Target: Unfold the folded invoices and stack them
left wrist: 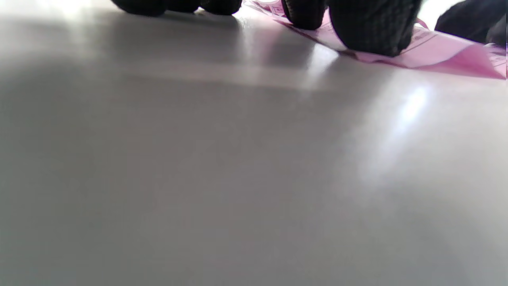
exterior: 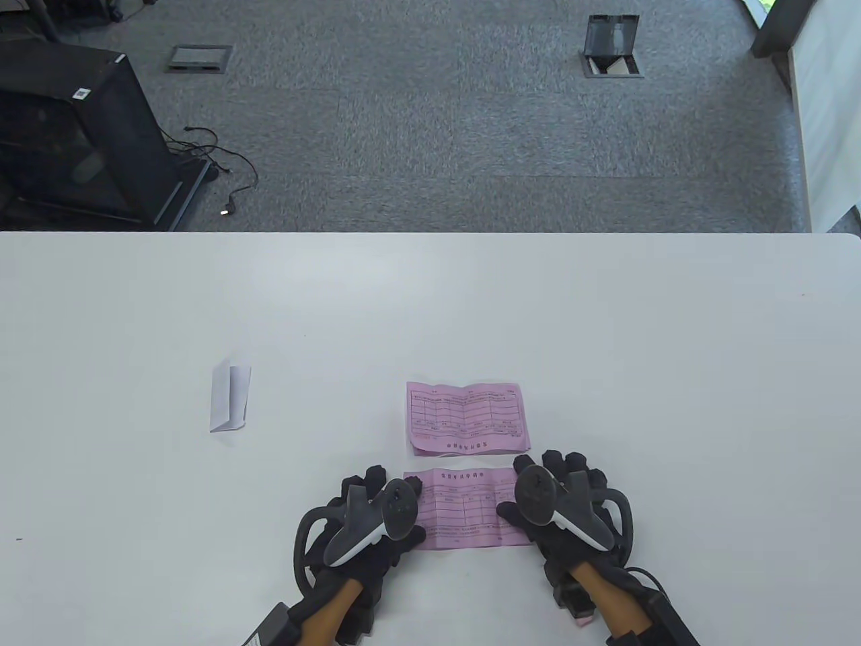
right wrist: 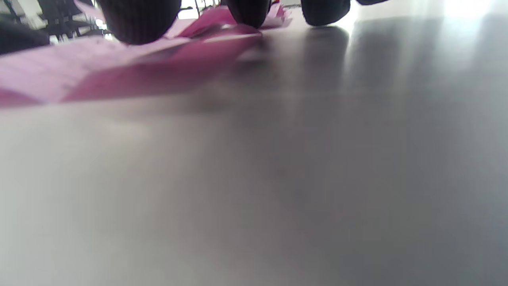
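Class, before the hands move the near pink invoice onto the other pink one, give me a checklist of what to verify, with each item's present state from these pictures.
1. Near pink invoice opened out: ok, though creases lift it off the table.
2. Left hand on its left edge: ok, fingertips press on the paper.
3. Right hand on its right edge: ok, fingertips rest on it.
4. Far pink invoice unfolded and ready as stack base: ok.
5. White folded invoice unfolded: not ok.
6. Firm grip for lifting: cannot tell.
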Available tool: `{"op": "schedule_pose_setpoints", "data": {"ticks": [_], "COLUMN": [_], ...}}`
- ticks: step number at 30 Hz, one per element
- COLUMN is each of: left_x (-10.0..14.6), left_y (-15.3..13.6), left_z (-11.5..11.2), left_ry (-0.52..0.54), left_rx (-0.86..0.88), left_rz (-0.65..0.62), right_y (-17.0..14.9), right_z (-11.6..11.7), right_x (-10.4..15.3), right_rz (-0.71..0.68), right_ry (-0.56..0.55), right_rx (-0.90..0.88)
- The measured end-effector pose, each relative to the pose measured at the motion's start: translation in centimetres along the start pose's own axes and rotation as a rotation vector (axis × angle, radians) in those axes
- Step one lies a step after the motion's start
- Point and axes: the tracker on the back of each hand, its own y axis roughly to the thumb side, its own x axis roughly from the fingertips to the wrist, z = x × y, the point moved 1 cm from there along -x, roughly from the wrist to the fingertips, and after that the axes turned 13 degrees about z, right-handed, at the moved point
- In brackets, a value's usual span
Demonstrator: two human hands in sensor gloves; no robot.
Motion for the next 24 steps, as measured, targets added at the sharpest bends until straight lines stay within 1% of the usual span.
{"op": "schedule_pose_setpoints", "data": {"ticks": [1,3,6,13,19,21,24], "left_x": [0.0,0.0,0.1,0.3,0.4,0.4,0.4], "left_y": [0.0,0.0,0.1,0.3,0.3,0.3,0.3], "left_z": [0.0,0.0,0.0,-0.2,-0.2,-0.2,-0.3], "left_ry": [0.001,0.001,0.003,0.008,0.007,0.007,0.006], "left_rx": [-0.001,-0.002,-0.004,-0.020,-0.022,-0.022,-0.022], "left_rz": [0.000,0.000,-0.002,-0.013,-0.016,-0.016,-0.015], "right_y": [0.2,0.4,0.5,0.0,-0.2,-0.4,-1.1], "right_z": [0.0,-0.2,-0.1,0.3,0.2,0.2,0.3], "right_x": [0.1,0.3,0.6,0.7,0.8,0.8,0.8], "right_rz": [0.003,-0.019,-0.022,0.053,0.083,0.082,0.115], "right_ry": [-0.010,-0.030,-0.012,0.041,0.039,0.050,0.061], "right_rx": [0.026,-0.004,-0.051,-0.176,-0.182,-0.214,-0.378]}}
